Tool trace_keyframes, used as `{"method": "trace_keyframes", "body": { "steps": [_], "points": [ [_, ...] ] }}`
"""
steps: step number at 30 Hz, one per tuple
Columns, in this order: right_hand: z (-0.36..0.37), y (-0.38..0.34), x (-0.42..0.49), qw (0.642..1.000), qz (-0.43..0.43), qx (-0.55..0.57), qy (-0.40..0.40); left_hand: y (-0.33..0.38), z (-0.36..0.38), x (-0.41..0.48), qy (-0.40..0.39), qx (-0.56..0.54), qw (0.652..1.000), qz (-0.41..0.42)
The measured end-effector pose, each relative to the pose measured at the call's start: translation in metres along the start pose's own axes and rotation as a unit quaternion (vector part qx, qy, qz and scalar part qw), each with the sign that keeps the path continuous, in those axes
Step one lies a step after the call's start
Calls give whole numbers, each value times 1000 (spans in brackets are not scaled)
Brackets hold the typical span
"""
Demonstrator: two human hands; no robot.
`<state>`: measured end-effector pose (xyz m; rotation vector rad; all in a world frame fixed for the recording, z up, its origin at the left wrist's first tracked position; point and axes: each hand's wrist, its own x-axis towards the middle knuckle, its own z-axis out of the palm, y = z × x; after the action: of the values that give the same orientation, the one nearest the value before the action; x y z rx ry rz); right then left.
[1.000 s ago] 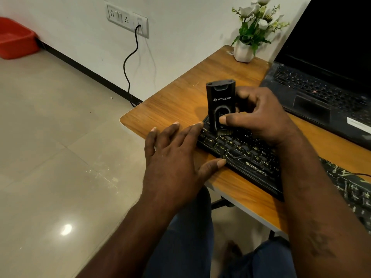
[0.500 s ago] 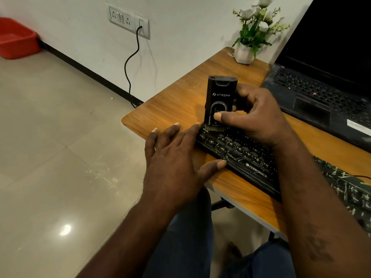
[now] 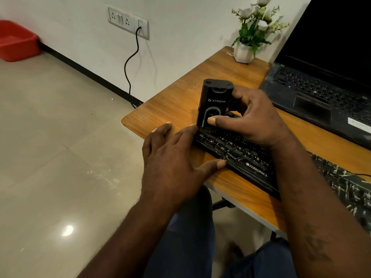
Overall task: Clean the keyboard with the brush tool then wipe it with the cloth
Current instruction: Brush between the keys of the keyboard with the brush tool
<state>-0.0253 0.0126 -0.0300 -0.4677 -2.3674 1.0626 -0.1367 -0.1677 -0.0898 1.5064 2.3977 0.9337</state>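
brush slides to the keyboard's left end

since a second ago the brush [image 3: 215,101] has travelled left along the keys. its bristles now sit at the far left corner of the keyboard [image 3: 251,163], just beside the left fingertips. nearest the camera, legs in blue trousers show below the desk [image 3: 176,109] edge. the left hand [image 3: 172,167] lies flat with straight, spread fingers, holding nothing. most of it rests on the wood, the index finger reaches the keyboard's corner and the thumb tip touches its front edge. the black keyboard runs slantwise across the desk and out of view to the right. the right hand [image 3: 253,121] grips the brush, thumb pressed on the front face and fingers curled round the back. the brush stands nearly upright, bristles down on the keys. behind it an open laptop [image 3: 313,91] shows a dark screen. a white pot [image 3: 244,54] of flowers stands at the far corner by the wall. a black cable [image 3: 128,65] hangs from a socket [image 3: 128,23]. a red tub [image 3: 16,41] sits on the floor at far left.
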Motion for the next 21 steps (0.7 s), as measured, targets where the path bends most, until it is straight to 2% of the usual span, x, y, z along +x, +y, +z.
{"method": "trace_keyframes", "body": {
  "steps": [6,12,17,21],
  "points": [
    [-10,7,-2,999,10,-3,-39,0,0,-1,2,-3,1000,-1],
    [0,6,1,999,-5,-33,4,1,0,-1,1,-1,1000,-3],
    [-11,9,-2,999,20,2,-30,1,-1,-1,-1,-5,1000,-2],
    [-4,2,-1,1000,19,-23,-7,1,-1,-1,-1,-5,1000,-3]
  ]
}}
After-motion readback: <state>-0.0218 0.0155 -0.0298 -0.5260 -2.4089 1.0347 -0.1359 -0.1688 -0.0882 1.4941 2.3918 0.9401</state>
